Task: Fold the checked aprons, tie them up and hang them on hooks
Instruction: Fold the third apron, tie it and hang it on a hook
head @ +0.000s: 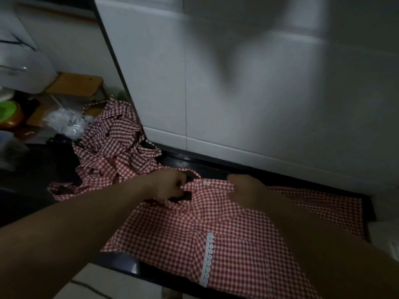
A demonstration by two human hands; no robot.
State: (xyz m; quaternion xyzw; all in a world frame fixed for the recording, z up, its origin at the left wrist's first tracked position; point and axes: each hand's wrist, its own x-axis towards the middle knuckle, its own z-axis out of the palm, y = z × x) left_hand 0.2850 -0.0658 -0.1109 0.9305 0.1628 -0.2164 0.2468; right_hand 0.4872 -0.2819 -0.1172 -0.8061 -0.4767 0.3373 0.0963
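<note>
A red-and-white checked apron [216,225] lies spread flat on a black counter [179,162], with a white lace strip along its pocket. My left hand [167,183] grips the cloth at the left of the apron's top edge. My right hand [246,188] holds the same edge a little to the right, fingers curled over the fabric. A crumpled pile of several more checked aprons [114,145] lies at the back left of the counter, beyond my left hand.
A white tiled wall [259,83] rises right behind the counter. At the far left are a wooden stool [75,83], a crumpled clear plastic bag [67,124] and a green bowl [7,112]. The counter's front edge [129,266] runs below the apron.
</note>
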